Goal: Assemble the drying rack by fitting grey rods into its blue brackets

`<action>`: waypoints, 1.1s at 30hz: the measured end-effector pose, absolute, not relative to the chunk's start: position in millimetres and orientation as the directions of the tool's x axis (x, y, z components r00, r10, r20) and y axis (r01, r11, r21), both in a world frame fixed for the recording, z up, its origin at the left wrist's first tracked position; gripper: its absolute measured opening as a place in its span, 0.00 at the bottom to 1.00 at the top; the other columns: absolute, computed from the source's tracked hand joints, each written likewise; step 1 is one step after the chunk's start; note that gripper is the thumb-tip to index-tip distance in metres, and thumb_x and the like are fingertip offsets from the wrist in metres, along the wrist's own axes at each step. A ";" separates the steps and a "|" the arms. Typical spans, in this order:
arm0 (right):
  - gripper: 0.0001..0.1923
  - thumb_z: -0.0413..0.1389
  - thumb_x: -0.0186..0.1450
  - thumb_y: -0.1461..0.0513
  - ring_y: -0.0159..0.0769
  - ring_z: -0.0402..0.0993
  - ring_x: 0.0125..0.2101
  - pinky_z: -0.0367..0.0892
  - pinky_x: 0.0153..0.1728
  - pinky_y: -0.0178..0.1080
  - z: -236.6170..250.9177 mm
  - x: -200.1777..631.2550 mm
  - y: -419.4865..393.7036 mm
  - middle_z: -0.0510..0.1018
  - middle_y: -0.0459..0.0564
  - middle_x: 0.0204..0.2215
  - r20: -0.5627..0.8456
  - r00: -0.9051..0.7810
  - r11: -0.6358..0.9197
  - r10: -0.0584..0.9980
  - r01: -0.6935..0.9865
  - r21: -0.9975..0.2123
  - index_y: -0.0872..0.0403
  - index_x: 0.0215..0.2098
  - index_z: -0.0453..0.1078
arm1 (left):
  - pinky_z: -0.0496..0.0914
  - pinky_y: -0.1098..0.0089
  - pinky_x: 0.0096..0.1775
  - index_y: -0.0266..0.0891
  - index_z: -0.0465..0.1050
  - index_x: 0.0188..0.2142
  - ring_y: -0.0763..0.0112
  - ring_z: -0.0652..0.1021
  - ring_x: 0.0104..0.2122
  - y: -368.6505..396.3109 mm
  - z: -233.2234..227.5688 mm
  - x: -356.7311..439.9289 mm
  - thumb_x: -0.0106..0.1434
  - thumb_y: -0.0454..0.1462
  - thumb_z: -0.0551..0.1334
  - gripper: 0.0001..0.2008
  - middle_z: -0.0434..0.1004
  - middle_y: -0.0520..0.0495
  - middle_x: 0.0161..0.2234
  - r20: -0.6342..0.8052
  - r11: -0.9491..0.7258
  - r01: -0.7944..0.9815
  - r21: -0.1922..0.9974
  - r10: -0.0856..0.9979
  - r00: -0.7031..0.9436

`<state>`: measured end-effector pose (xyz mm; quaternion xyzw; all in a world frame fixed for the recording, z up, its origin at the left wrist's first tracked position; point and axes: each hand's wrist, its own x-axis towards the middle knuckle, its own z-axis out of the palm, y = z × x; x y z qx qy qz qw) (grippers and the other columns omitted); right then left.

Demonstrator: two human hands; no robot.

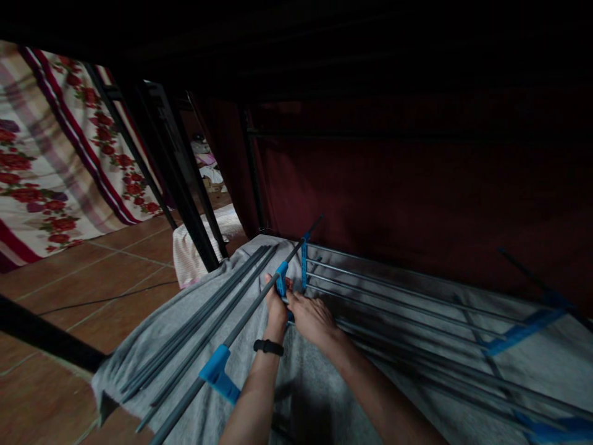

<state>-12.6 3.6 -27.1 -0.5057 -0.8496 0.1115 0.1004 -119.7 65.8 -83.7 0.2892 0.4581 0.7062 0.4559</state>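
Observation:
My left hand (277,309), with a black band on its wrist, is closed around a grey metal rod (241,324) just below a blue plastic connector (281,278). My right hand (312,318) presses against the same spot from the right, its fingers at the connector. The rod runs diagonally from the lower left up to the far centre. A second blue connector (220,374) sits lower on the rod. Several parallel grey rods of a rack (393,303) stretch away to the right, joined by a blue bracket (304,266).
Loose grey rods (199,321) lie on a grey cloth (306,383) over the brown tiled floor (92,278). More blue brackets (523,330) sit at the right. A dark red fabric wall (417,185) stands behind, black frame bars (176,179) at left, and a floral sheet (50,161) hangs far left.

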 end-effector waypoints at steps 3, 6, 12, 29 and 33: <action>0.24 0.42 0.77 0.63 0.45 0.78 0.51 0.72 0.49 0.45 -26.7 -10.7 5.9 0.76 0.57 0.58 0.058 -0.483 0.475 0.874 0.821 -0.318 0.53 0.70 0.58 | 0.70 0.68 0.27 0.41 0.69 0.22 0.72 0.72 0.20 65.5 -83.3 -120.1 0.58 0.70 0.55 0.35 0.70 0.51 0.20 -0.014 -0.159 -0.421 0.893 0.925 -0.379; 0.24 0.43 0.77 0.63 0.44 0.77 0.52 0.72 0.49 0.43 -28.3 -9.3 8.7 0.76 0.56 0.58 0.057 -0.502 0.490 0.863 0.803 -0.340 0.53 0.70 0.59 | 0.69 0.68 0.26 0.42 0.68 0.21 0.72 0.71 0.20 67.2 -83.8 -120.6 0.56 0.69 0.57 0.34 0.70 0.51 0.19 -0.020 -0.151 -0.426 0.892 0.928 -0.372; 0.25 0.40 0.77 0.62 0.47 0.78 0.50 0.73 0.49 0.47 -30.9 -10.0 6.1 0.77 0.59 0.56 0.068 -0.482 0.480 0.874 0.830 -0.285 0.55 0.71 0.57 | 0.67 0.68 0.25 0.42 0.67 0.21 0.72 0.69 0.19 72.6 -88.1 -120.3 0.57 0.67 0.57 0.32 0.69 0.52 0.18 0.001 -0.180 -0.396 0.901 0.911 -0.412; 0.25 0.39 0.79 0.60 0.45 0.79 0.47 0.72 0.49 0.46 -32.8 -13.1 2.7 0.78 0.59 0.54 0.065 -0.447 0.449 0.892 0.864 -0.228 0.54 0.71 0.56 | 0.72 0.65 0.34 0.43 0.71 0.22 0.67 0.74 0.25 65.0 -87.5 -119.4 0.65 0.61 0.56 0.27 0.73 0.48 0.23 0.080 -0.233 -0.266 0.935 0.871 -0.485; 0.24 0.37 0.78 0.64 0.44 0.78 0.48 0.72 0.48 0.45 -41.2 -7.7 -2.7 0.77 0.58 0.55 0.043 -0.470 0.470 0.882 0.868 -0.163 0.55 0.69 0.59 | 0.73 0.65 0.40 0.43 0.75 0.28 0.62 0.77 0.35 51.0 -89.2 -123.1 0.65 0.53 0.61 0.19 0.77 0.46 0.29 0.153 -0.281 -0.160 0.946 0.825 -0.544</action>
